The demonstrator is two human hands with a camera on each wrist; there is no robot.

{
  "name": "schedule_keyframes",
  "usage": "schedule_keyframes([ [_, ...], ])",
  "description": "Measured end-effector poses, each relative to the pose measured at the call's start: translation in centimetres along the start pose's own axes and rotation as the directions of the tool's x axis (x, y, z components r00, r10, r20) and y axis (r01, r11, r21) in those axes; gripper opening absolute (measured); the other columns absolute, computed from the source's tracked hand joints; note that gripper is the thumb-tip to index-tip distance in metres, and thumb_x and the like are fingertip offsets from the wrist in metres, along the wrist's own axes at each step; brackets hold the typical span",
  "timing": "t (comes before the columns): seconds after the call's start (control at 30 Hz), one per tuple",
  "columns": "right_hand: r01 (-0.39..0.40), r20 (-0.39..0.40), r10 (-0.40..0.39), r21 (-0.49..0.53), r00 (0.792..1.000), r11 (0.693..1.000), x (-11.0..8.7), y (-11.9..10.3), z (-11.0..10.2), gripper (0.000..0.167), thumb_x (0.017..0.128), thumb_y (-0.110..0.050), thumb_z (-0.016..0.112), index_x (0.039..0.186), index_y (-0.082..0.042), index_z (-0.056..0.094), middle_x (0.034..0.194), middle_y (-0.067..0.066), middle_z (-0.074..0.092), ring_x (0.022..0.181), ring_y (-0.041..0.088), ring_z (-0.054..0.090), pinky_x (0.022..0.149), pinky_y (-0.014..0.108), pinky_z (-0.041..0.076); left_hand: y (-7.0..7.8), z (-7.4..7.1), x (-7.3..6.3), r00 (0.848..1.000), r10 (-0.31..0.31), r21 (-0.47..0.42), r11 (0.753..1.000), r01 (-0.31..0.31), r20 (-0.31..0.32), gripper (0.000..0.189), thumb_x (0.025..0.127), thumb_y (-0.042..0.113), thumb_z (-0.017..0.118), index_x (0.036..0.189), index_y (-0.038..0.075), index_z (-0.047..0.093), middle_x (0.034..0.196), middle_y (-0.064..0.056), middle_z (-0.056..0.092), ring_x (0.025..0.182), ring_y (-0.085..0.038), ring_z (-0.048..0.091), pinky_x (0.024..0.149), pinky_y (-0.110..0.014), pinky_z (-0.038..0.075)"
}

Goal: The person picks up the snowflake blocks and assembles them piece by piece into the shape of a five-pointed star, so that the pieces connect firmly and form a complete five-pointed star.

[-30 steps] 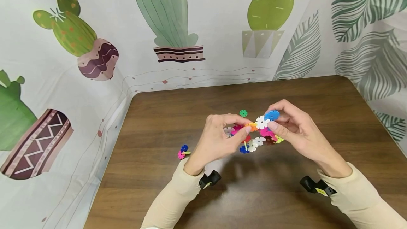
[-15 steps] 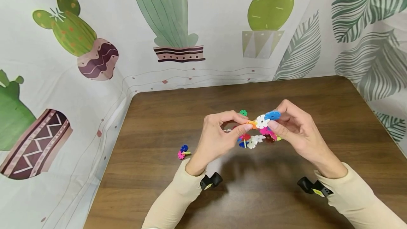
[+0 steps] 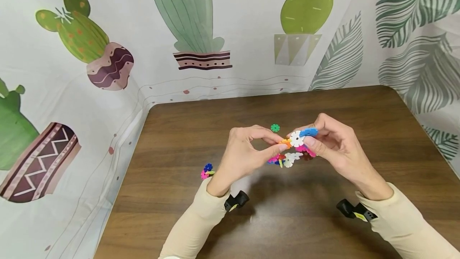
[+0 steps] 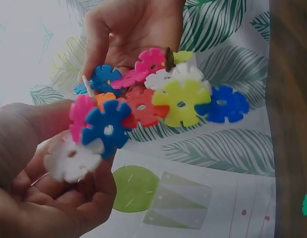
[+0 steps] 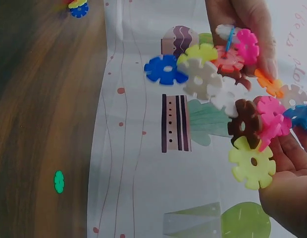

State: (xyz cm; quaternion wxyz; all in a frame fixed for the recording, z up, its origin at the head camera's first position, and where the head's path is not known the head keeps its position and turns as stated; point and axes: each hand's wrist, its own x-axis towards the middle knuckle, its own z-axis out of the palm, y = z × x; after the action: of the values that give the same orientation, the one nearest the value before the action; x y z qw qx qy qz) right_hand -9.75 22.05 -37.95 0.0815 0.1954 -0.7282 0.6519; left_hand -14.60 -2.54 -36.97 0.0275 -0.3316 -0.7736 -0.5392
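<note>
Both hands hold one cluster of plastic snowflake discs, slotted together, above the table. In the head view my left hand (image 3: 246, 151) pinches an orange disc (image 3: 286, 143) between thumb and fingers. Next to it are a white disc (image 3: 296, 138) and a blue disc (image 3: 309, 132), where my right hand (image 3: 336, 145) grips, thumb in front and fingers behind. More discs hang below. The left wrist view shows a red disc (image 4: 142, 106) and a yellow disc (image 4: 182, 104) in the chain. A brown disc (image 5: 244, 124) joins another yellow disc (image 5: 252, 162) in the right wrist view.
A loose green disc (image 3: 275, 128) lies on the brown table (image 3: 172, 131) beyond the hands. Left of the left forearm lies a small joined group of discs, one of them dark blue (image 3: 208, 167). A printed cloth (image 3: 248, 43) hangs behind the table.
The cluster has turned between the hands, so pink and pale discs by the left hand are now hidden. A right fingertip reaches further left behind the white disc. The grips look otherwise alike.
</note>
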Motion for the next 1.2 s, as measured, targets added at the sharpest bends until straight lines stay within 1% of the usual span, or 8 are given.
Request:
schedule_keyframes([
  [0.1,-0.01,0.008,0.01,0.013,1.0,1.0,0.0,0.0,0.0,0.028,0.093,0.018,0.067,0.09,-0.006,0.053,0.115,-0.001,0.083,0.084,0.013,0.071,0.06,0.022,0.054,-0.1,0.2,0.0,0.999,0.041,0.016,0.999,-0.041,0.003,0.011,0.085,0.015,0.093,0.09,0.014,0.083,0.081,0.003,0.08,0.076,0.002,0.07,0.073,-0.021,0.057],
  [0.27,0.032,0.041,-0.035,0.069,0.999,0.997,0.2,0.3,0.1,0.029,0.092,0.023,0.065,0.087,-0.003,0.052,0.116,0.002,0.082,0.091,0.012,0.076,0.062,0.023,0.06,-0.2,0.6,0.0,0.996,0.092,0.02,0.996,-0.092,-0.004,0.013,0.088,0.009,0.087,0.083,0.013,0.076,0.076,0.001,0.076,0.068,0.002,0.065,0.062,-0.026,0.055],
  [0.4,0.039,0.062,-0.043,0.07,0.997,0.997,0.3,0.4,0.2,0.032,0.091,0.024,0.065,0.085,-0.004,0.051,0.115,0.0,0.082,0.09,0.012,0.077,0.062,0.023,0.061,-0.1,0.8,0.1,0.996,0.086,0.042,0.995,-0.086,0.0,0.018,0.088,0.003,0.083,0.078,0.013,0.071,0.075,0.002,0.074,0.063,0.005,0.061,0.054,-0.024,0.049],
  [0.5,0.021,0.064,-0.022,0.018,0.998,1.0,0.3,0.4,0.3,0.034,0.09,0.022,0.068,0.084,-0.007,0.05,0.113,-0.004,0.082,0.084,0.011,0.074,0.06,0.022,0.059,0.0,0.9,0.1,0.997,0.071,0.066,0.995,-0.071,0.004,0.021,0.087,0.0,0.08,0.076,0.013,0.067,0.073,0.002,0.072,0.061,0.005,0.058,0.05,-0.017,0.044],
  [0.7,0.01,0.051,-0.007,-0.052,0.999,0.999,0.2,0.2,0.5,0.036,0.089,0.02,0.071,0.083,-0.008,0.05,0.112,-0.008,0.082,0.083,0.011,0.074,0.061,0.021,0.059,0.0,1.2,0.0,0.997,0.072,0.069,0.995,-0.072,0.001,0.023,0.085,-0.005,0.074,0.073,0.011,0.064,0.073,0.001,0.07,0.059,0.005,0.055,0.051,-0.014,0.046],
  [0.93,0.033,0.043,-0.034,0.022,0.998,0.999,0.0,0.1,0.8,0.036,0.088,0.023,0.069,0.083,-0.007,0.051,0.112,-0.002,0.083,0.084,0.013,0.076,0.061,0.024,0.062,0.1,1.6,-0.1,0.996,0.091,0.099,0.991,-0.089,-0.019,0.024,0.08,-0.01,0.068,0.072,0.012,0.061,0.073,0.001,0.068,0.059,0.005,0.055,0.054,-0.012,0.046],
  [1.07,0.073,0.02,-0.075,0.074,0.997,0.995,0.0,0.5,1.0,0.033,0.087,0.025,0.068,0.083,-0.005,0.054,0.112,0.003,0.083,0.091,0.012,0.077,0.063,0.023,0.062,0.1,2.0,-0.1,0.996,0.086,0.09,0.993,-0.083,-0.036,0.025,0.077,-0.012,0.063,0.073,0.012,0.06,0.074,0.0,0.07,0.058,0.006,0.055,0.052,-0.011,0.045],
  [1.2,0.111,-0.008,-0.111,0.07,0.994,0.991,-0.1,0.8,1.2,0.033,0.086,0.026,0.069,0.082,-0.004,0.056,0.112,0.001,0.083,0.096,0.009,0.078,0.066,0.02,0.062,0.1,2.2,0.0,0.994,0.094,0.082,0.993,-0.089,-0.05,0.026,0.074,-0.014,0.058,0.072,0.011,0.058,0.075,-0.001,0.072,0.057,0.007,0.056,0.051,-0.011,0.045],
])
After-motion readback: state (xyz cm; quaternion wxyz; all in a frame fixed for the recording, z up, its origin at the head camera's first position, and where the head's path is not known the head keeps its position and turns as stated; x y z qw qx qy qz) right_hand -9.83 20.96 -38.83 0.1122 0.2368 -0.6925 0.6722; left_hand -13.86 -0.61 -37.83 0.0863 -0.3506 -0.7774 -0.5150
